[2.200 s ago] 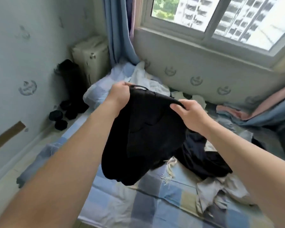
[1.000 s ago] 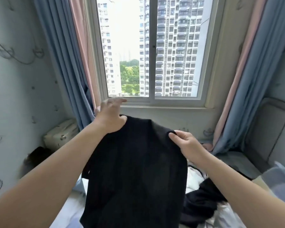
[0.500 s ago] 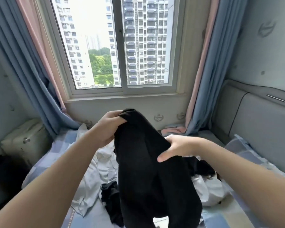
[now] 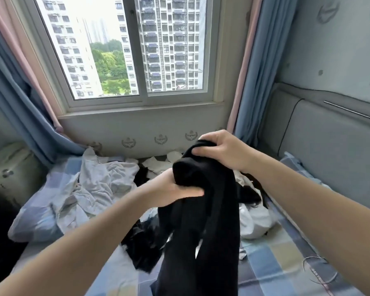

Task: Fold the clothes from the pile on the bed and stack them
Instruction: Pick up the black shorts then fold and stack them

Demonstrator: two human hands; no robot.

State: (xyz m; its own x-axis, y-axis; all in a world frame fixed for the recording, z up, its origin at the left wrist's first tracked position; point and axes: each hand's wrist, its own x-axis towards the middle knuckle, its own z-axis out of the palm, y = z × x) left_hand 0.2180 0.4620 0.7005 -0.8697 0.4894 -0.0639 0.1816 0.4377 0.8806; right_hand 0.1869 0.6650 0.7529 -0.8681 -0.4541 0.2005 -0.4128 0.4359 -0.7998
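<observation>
- Black cloth is filling the middle of the view: I am holding a black garment point(image 4: 201, 231) up in front of me, above the bed point(image 4: 282, 265). It is hanging down in long bunched folds to the near edge of the view.
- My right hand point(image 4: 220, 151) is gripping the top of the garment at its far, higher end, with my fingers curling over the bunched cloth.
- My left hand point(image 4: 171, 190) is gripping the garment just below and to the left of the right hand, closing round a fold. The two hands are working close together.
- The bed is showing a checked sheet in blue, grey and cream.
- The pile of unfolded clothes point(image 4: 120, 189) is lying on the bed beyond and beneath the garment. Pale grey pieces point(image 4: 98, 180) are spreading to the left, dark pieces point(image 4: 141, 244) are lying near the centre, and a white piece point(image 4: 254, 223) is showing to the right.
- A window point(image 4: 137, 50) is filling the far wall, and blue and pink curtains point(image 4: 261, 71) are hanging on both sides of it.
- A grey padded headboard point(image 4: 333, 150) is running along the right side.
</observation>
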